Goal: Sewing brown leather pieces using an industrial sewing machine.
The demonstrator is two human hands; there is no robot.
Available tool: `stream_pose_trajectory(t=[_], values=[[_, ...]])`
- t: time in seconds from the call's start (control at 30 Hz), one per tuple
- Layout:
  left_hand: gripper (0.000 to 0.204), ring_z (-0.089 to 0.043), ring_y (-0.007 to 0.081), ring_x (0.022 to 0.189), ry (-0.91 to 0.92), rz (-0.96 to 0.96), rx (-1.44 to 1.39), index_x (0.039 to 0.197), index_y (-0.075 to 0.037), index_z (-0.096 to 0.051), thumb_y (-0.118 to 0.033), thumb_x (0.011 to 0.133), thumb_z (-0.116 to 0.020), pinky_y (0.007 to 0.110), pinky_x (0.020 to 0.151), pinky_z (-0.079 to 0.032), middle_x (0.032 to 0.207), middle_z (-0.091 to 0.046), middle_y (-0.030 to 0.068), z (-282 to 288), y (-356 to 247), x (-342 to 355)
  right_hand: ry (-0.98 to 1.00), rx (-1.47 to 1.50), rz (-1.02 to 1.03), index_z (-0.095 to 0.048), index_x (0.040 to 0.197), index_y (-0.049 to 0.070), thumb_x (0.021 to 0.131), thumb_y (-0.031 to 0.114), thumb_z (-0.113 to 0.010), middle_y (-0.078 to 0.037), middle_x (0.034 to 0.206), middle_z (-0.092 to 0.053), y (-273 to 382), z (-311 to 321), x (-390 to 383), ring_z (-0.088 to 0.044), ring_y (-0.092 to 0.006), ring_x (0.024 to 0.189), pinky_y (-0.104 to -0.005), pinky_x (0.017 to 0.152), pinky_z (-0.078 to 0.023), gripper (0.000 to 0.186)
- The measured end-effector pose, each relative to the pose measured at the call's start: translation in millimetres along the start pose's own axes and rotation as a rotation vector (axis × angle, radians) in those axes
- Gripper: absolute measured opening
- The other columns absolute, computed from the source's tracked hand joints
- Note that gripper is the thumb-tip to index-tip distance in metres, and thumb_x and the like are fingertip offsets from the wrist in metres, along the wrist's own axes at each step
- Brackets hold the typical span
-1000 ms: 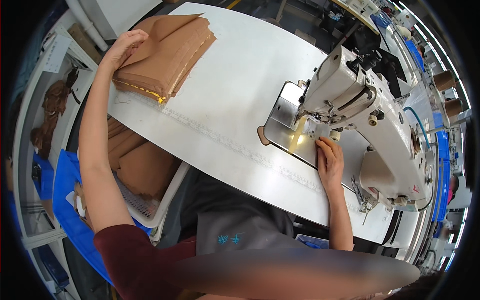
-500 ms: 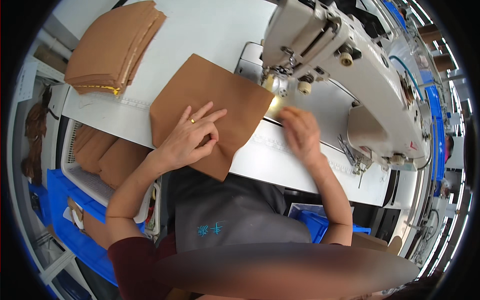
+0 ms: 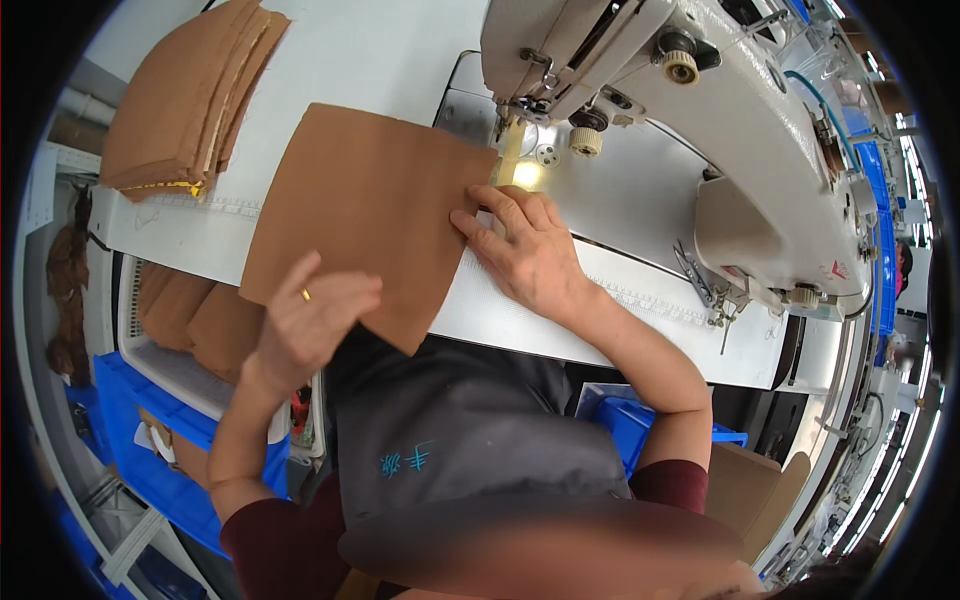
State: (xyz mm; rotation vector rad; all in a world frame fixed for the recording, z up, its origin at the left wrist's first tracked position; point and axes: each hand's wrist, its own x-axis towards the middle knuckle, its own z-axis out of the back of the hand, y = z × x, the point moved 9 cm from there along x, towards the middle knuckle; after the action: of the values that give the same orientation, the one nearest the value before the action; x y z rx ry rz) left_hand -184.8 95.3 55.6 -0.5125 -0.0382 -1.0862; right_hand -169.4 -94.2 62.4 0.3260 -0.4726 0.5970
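Note:
A single brown fabric piece [image 3: 365, 190] lies on the white table [image 3: 510, 315] just left of the sewing machine's needle area [image 3: 535, 125], its right corner beside a lit metal plate. My right hand [image 3: 525, 250] grips that piece's right edge with bent fingers. My left hand [image 3: 310, 320], slightly blurred, is over the piece's lower-left edge with fingers apart and a gold ring showing.
A brown fabric stack [image 3: 180, 110] with yellow edge marks sits at upper left. Below the table are a white basket [image 3: 130, 310] of brown pieces and blue bins [image 3: 145, 470]. Metal scissors [image 3: 690, 270] lie right of my right hand, beside the machine arm [image 3: 730, 170].
My left hand has come from the stack to the middle; a single piece now lies there. Since half a second ago, my right hand has moved left onto its edge.

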Motion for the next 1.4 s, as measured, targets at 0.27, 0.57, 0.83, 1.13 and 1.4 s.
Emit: stream_pose_trajectory(t=[0.27, 0.57, 0.83, 1.13, 1.4], values=[[0.015, -0.063, 0.0234, 0.086, 0.008, -0.034, 0.117, 0.085, -0.004, -0.065, -0.017, 0.083, -0.07, 0.04, 0.086, -0.047, 0.087, -0.063, 0.0066, 24, 66, 165, 0.023, -0.005, 0.006, -0.068, 0.106, 0.0, 0.073, 0.009, -0.067, -0.012, 0.119, -0.062, -6, -1, -1, -0.055, -0.0283, 0.109, -0.0389, 0.09, -0.044, 0.034], [0.023, -0.055, 0.0164, 0.066, 0.182, 0.304, -0.38, 0.079, 0.002, -0.063, -0.019, 0.082, -0.073, 0.031, 0.063, -0.046, 0.069, -0.059, 0.0071, -16, 109, 177, 0.028, -0.028, -0.038, -0.067, 0.106, -0.003, 0.074, 0.008, -0.061, -0.015, 0.12, -0.061, -10, 2, -5, -0.055, -0.0291, 0.11, -0.0392, 0.092, -0.043, 0.034], [0.022, -0.053, 0.0107, 0.066, 0.205, 0.379, -0.399, 0.079, 0.001, -0.063, -0.019, 0.083, -0.073, 0.027, 0.062, -0.044, 0.069, -0.058, 0.0027, -16, 116, 174, 0.032, -0.01, -0.054, -0.068, 0.106, -0.001, 0.074, 0.009, -0.062, -0.015, 0.12, -0.06, -14, 0, -7, -0.055, -0.0296, 0.11, -0.0391, 0.092, -0.044, 0.034], [0.024, -0.051, 0.0087, 0.064, 0.159, 0.381, -0.412, 0.078, 0.001, -0.063, -0.02, 0.083, -0.073, 0.026, 0.059, -0.042, 0.066, -0.056, 0.0013, -15, 116, 177, 0.032, -0.01, -0.058, -0.068, 0.107, 0.001, 0.072, 0.008, -0.063, -0.013, 0.119, -0.06, -17, 0, -6, -0.055, -0.028, 0.11, -0.038, 0.091, -0.044, 0.036], [0.025, -0.06, 0.0177, 0.065, 0.165, 0.396, -0.407, 0.079, 0.004, -0.065, -0.019, 0.082, -0.074, 0.032, 0.063, -0.049, 0.068, -0.063, 0.0109, -15, 117, 176, 0.016, 0.012, -0.052, -0.068, 0.106, 0.0, 0.072, 0.006, -0.064, -0.013, 0.117, -0.062, -19, 4, -6, -0.058, -0.0265, 0.105, -0.0367, 0.088, -0.047, 0.035]])
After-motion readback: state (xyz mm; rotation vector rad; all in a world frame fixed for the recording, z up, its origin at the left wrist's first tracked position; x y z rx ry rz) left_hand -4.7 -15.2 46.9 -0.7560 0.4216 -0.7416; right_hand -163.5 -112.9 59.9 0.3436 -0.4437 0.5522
